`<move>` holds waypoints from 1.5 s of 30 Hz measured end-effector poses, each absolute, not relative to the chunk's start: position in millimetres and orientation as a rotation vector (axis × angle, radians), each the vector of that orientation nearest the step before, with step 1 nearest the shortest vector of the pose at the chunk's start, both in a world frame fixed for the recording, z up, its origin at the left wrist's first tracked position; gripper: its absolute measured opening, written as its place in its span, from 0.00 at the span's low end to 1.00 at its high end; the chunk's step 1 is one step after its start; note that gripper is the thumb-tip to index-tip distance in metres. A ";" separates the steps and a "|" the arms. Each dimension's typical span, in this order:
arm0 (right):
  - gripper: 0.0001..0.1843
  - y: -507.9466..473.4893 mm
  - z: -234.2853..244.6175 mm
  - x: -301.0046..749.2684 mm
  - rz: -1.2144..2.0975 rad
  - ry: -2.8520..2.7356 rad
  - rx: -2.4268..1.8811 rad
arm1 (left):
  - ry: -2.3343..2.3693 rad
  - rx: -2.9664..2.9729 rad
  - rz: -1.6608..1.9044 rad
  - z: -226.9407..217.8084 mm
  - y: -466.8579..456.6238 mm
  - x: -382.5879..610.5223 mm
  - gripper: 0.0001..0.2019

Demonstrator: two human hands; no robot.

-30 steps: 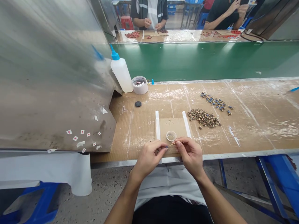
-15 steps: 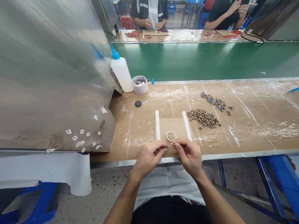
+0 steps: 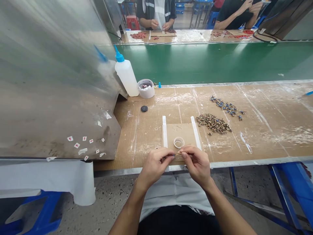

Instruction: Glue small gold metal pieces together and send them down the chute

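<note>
My left hand [image 3: 155,164] pinches a tiny part between thumb and fingertips at the near edge of the bench. My right hand [image 3: 197,163] pinches a thin wooden stick [image 3: 178,153] whose tip meets that part. Both hands hover over a small cardboard square [image 3: 181,132] flanked by two white strips. A small round cap [image 3: 179,142] sits on the square just beyond my fingers. To the right lie a heap of small brown parts [image 3: 214,123] and a looser scatter of blue parts [image 3: 226,106].
A white squeeze bottle with a blue nozzle [image 3: 126,75] and a tape roll [image 3: 146,88] stand at the back left beside a metal housing [image 3: 53,81]. A dark disc [image 3: 144,108] lies on the cardboard. A green conveyor belt [image 3: 215,62] runs behind; other people work across it.
My hands have drawn slightly closer together, and the stick's tip now touches the part in my left fingers. Nothing else on the bench has moved.
</note>
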State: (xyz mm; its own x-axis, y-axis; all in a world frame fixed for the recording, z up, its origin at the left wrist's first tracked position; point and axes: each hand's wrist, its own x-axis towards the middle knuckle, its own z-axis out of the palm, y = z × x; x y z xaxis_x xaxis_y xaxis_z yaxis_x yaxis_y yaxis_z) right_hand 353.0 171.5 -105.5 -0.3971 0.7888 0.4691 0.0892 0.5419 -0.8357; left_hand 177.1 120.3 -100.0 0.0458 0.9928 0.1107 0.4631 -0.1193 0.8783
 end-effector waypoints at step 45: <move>0.13 253.3 -106.8 419.6 0.127 -2.014 -1.557 | 1.472 1.633 1.082 -107.0 117.0 170.3 0.05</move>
